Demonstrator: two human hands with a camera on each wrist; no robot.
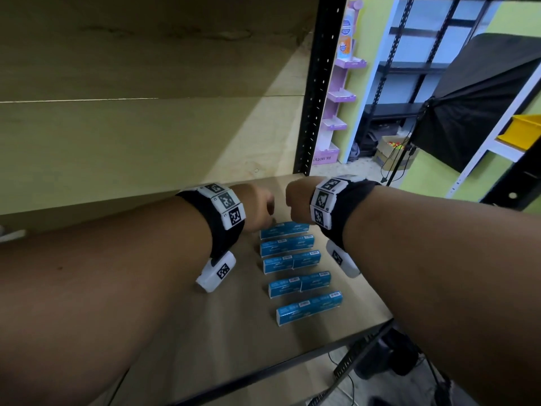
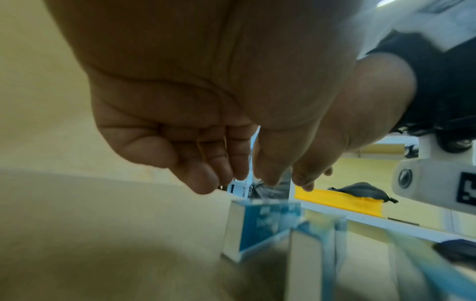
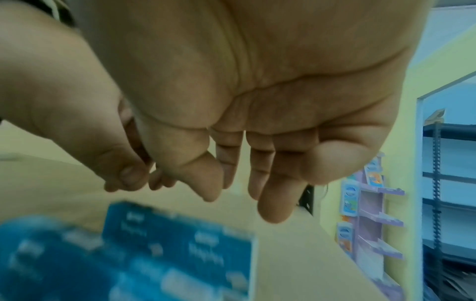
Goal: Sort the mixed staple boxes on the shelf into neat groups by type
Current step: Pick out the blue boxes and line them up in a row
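A pale wooden shelf (image 1: 164, 332) on a black perforated metal frame (image 1: 317, 83) carries the things. Directly on it stand blue staple boxes (image 1: 292, 260) in five rows, one behind another, running from near the front edge toward the back. The rows lie roughly parallel, slightly slanted, with small gaps between them. The third and fourth rows each show two boxes end to end, touching. The board to the left of the rows is bare wood.

- staple boxes (image 1: 292, 262): blue, white ends, little barcode labels
- shelf (image 1: 164, 332): pale tan wood
- wristbands (image 1: 225, 210): black straps with white tiles, black-and-white square codes
- shelf post (image 1: 317, 83): black, dotted with holes
- bin (image 1: 524, 131): bright yellow
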